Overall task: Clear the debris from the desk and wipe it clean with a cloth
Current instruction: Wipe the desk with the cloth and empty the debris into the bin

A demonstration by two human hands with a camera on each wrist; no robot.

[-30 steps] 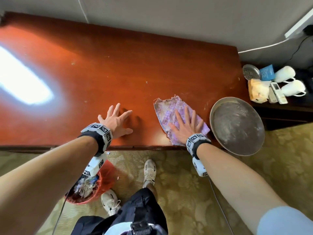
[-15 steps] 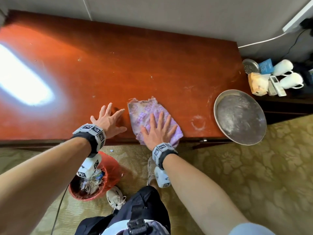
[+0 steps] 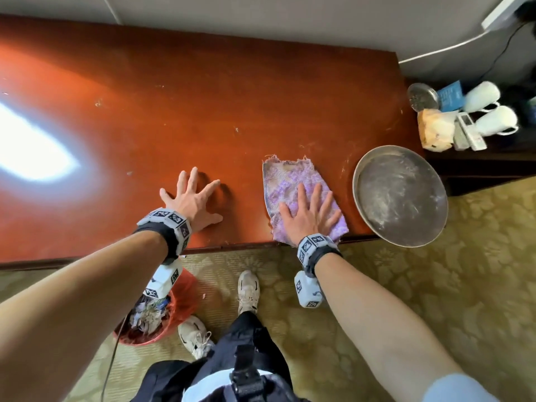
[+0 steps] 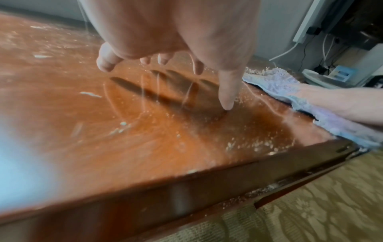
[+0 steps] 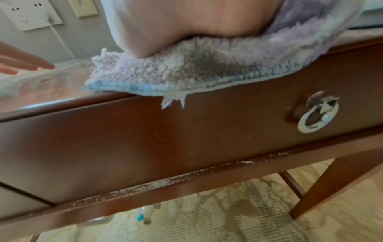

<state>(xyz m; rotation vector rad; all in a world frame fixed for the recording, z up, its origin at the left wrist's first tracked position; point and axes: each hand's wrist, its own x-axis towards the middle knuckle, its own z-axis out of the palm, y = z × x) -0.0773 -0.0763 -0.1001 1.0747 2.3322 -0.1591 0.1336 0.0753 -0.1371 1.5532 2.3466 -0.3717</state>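
A frayed purple cloth (image 3: 287,184) lies flat on the red-brown desk (image 3: 203,105) near its front edge, right of centre. My right hand (image 3: 309,211) presses on it with straight, spread fingers. The cloth (image 5: 186,72) overhangs the desk's front edge a little. My left hand (image 3: 193,198) rests spread on the bare desk to the left of the cloth, fingertips touching the wood. Small pale crumbs (image 4: 238,144) dot the desk near its front edge and around the left hand (image 4: 170,54). The cloth (image 4: 290,91) shows at the right in the left wrist view.
A round metal tray (image 3: 400,195) sits at the desk's right end, overhanging the front edge. A red bin (image 3: 156,320) full of scraps stands on the carpet below my left wrist. White mugs (image 3: 493,114), a remote and a bag crowd a dark side table. A drawer ring handle (image 5: 317,114) is below the cloth.
My right hand has slid the cloth back to the right along the front edge, toward the metal tray, after a sweep to the left. The left hand has stayed planted.
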